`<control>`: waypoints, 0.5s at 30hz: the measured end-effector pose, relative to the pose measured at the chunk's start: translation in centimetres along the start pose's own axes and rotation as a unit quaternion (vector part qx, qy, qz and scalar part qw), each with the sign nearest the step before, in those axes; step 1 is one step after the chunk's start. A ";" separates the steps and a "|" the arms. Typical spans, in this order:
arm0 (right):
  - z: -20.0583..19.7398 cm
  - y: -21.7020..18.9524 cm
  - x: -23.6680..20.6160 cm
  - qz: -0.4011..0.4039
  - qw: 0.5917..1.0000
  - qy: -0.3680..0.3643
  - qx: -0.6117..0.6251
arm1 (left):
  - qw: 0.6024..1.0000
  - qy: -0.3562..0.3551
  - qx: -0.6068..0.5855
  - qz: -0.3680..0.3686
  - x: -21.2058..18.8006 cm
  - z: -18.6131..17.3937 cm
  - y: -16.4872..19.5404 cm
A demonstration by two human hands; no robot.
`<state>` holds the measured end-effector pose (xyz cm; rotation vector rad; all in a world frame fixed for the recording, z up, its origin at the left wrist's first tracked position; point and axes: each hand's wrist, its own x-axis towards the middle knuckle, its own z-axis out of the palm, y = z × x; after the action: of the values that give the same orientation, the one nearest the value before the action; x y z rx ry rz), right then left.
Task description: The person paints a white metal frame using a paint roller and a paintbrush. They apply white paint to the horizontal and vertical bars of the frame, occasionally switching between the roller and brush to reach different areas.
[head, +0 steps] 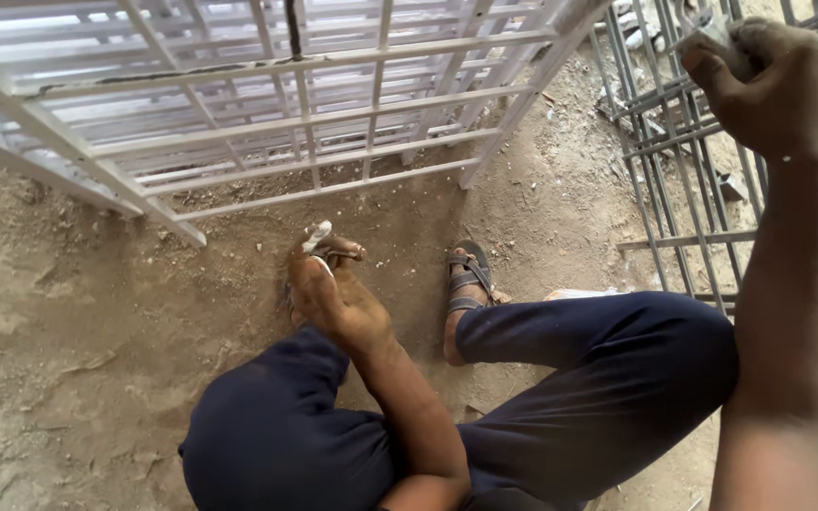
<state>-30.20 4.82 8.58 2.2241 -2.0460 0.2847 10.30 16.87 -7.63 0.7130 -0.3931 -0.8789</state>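
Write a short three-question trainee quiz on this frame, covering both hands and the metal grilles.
1. True or false: the left hand rests on the white-painted grille.
2. Which grille does the right hand work at? A) the white-painted grille B) the dark unpainted grille
3. Fill in: the left hand pinches a small pale ____ above the sandy ground.

Key: 1 false, it hangs in front of the grille, near the sandal. 2 B; it grips a small grey piece, kind unclear. 3 strip.
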 end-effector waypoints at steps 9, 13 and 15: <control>2.5 2.9 0.4 -0.258 0.947 0.189 -0.028 | 0.999 0.036 -0.001 0.033 1.2 -1.7 0.9; 2.6 2.3 -0.6 -0.209 0.961 0.145 0.110 | 0.998 0.045 -0.002 0.039 1.4 -2.1 0.6; 2.4 1.9 -0.5 -0.208 0.962 0.138 0.112 | 0.999 0.037 -0.007 0.038 1.4 -2.1 0.4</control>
<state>-31.97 4.68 6.03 2.5007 -1.4276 0.7634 12.57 16.73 -8.81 0.7113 -0.3450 -0.7803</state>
